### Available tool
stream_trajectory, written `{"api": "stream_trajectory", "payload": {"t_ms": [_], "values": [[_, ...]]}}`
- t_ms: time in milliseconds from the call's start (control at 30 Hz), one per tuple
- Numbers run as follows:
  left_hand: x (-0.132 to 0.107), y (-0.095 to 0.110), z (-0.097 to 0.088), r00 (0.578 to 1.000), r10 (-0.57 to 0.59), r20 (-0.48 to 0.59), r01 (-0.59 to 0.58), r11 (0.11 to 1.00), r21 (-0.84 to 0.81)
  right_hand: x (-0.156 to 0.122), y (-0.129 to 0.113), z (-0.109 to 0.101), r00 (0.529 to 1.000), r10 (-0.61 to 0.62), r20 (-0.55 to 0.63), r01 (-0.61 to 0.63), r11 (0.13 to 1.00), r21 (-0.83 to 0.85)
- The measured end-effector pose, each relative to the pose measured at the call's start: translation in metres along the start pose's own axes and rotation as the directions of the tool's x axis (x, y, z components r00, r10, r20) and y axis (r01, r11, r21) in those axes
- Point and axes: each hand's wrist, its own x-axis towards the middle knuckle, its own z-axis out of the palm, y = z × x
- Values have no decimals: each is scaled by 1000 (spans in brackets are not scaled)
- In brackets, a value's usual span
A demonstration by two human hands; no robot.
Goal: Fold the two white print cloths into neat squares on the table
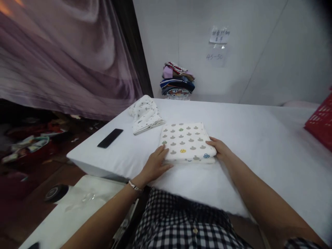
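White cloth-covered table (pixel 264 145); folded white fabric with grey mushroom print (pixel 184 140) lies by the table's near edge, right of its near-left corner. Probably light, soft, unbreakable; take both sides, layers together. It sits between hands: left hand (pixel 155 163) loosely open, touching its left edge; right hand (pixel 220 148) at its right edge, can't tell if pinching.
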Motion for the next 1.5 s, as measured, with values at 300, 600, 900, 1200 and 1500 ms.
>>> {"api": "stream_trajectory", "payload": {"t_ms": [300, 600, 900, 1200, 1500], "values": [[2, -6, 19, 986, -26, -163, 28, 1000, 14, -3, -13, 8, 990, -9, 140, 14, 999, -37], [0, 3, 12, 969, -179, -168, 198, 975, 101, -8, -21, 19, 994, -65, 91, 72, 994, -83], [-3, 0, 16, 957, -211, -201, 247, 954, 171, -8, -3, 18, 989, -66, -135, 28, 964, -265], [1, -5, 12, 968, -127, -216, 178, 955, 238, -15, -11, 18, 979, -100, -177, 7, 887, -462], [7, -9, 14, 980, -6, -198, 50, 974, 221, -2, 5, 6, 934, -350, -76, 213, 714, -667]]}}
